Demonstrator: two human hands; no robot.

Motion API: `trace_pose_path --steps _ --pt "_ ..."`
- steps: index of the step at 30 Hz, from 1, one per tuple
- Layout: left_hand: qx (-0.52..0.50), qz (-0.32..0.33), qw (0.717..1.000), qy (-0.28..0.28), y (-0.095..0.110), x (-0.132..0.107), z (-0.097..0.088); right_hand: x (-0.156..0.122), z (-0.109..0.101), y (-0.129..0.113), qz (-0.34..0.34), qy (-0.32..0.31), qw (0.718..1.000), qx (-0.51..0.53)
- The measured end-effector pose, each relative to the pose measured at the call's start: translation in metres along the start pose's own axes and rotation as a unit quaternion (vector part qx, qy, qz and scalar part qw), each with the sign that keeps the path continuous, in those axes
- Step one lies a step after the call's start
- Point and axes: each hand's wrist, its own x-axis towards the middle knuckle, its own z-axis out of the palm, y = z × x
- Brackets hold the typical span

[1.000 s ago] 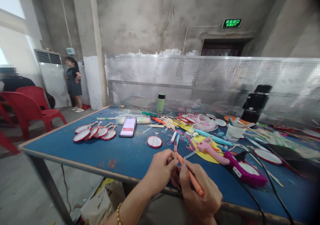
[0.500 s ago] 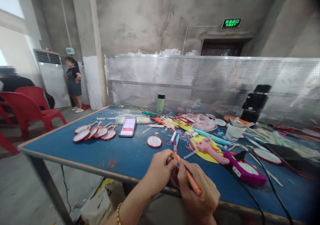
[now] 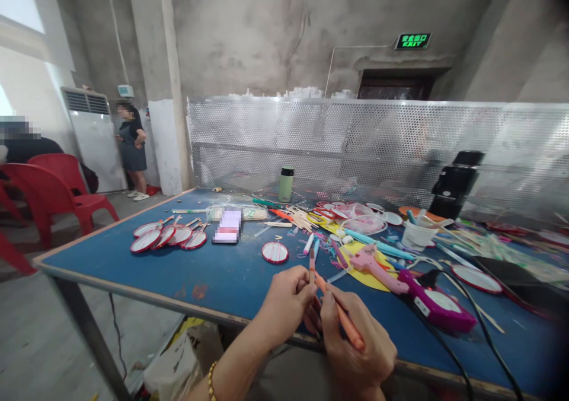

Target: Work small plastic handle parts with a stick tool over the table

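My left hand (image 3: 284, 300) pinches a thin wooden stick (image 3: 312, 261), which stands nearly upright and has a darker, coloured upper end. In my right hand (image 3: 362, 344) is an orange marker pen (image 3: 349, 324), gripped like a writing tool, its front end close beside the stick. Whether the two touch I cannot tell. The stick's lower part is hidden by my fingers. Beyond my hands lies a round white disc with a red rim (image 3: 275, 252), with a small light-wood piece by its far edge. Pink and blue pens (image 3: 308, 244) lie to its right.
A phone (image 3: 227, 226) and several red-rimmed discs (image 3: 169, 236) lie left. To the right are a pink glue gun (image 3: 377, 267), a purple device (image 3: 438, 303) with black cables, and a white cup (image 3: 418, 235). A green bottle (image 3: 286, 184) stands before the perforated metal screen (image 3: 267, 131).
My right hand has shifted slightly right with the orange marker pen, drawing it a little away from the stick. My left hand holds the stick almost unmoved.
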Motion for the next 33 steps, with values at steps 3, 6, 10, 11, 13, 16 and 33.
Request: trace_pose_path --steps 3,6,10,11,13,16,33 --pt "0.037 0.003 0.999 0.019 0.0042 -0.0008 0.0003 0.0005 0.0004 -0.0005 -0.006 -0.009 1.0 0.014" --pt "0.064 0.006 0.997 0.03 0.0047 -0.001 -0.0001 -0.0002 0.0005 -0.0006 -0.001 -0.011 1.0 0.019" --pt "0.014 -0.001 1.0 0.004 0.001 -0.0006 0.0002 -0.0017 0.0004 -0.0001 0.005 0.0 1.0 -0.005" --pt "0.001 -0.002 1.0 -0.002 0.0003 -0.0005 0.0006 -0.0019 0.0002 0.0 0.007 0.002 1.0 -0.011" --pt "-0.009 -0.002 1.0 -0.007 -0.0003 -0.0004 0.0012 -0.0017 0.0 0.0003 0.009 0.0 1.0 -0.013" --pt "0.007 -0.001 1.0 0.001 0.0005 -0.0005 0.0015 -0.0007 -0.0001 0.0005 0.002 -0.005 1.0 0.008" --pt "0.005 -0.003 1.0 0.001 0.0013 -0.0009 0.0014 0.0 -0.0001 0.0 0.007 0.006 1.0 -0.013"
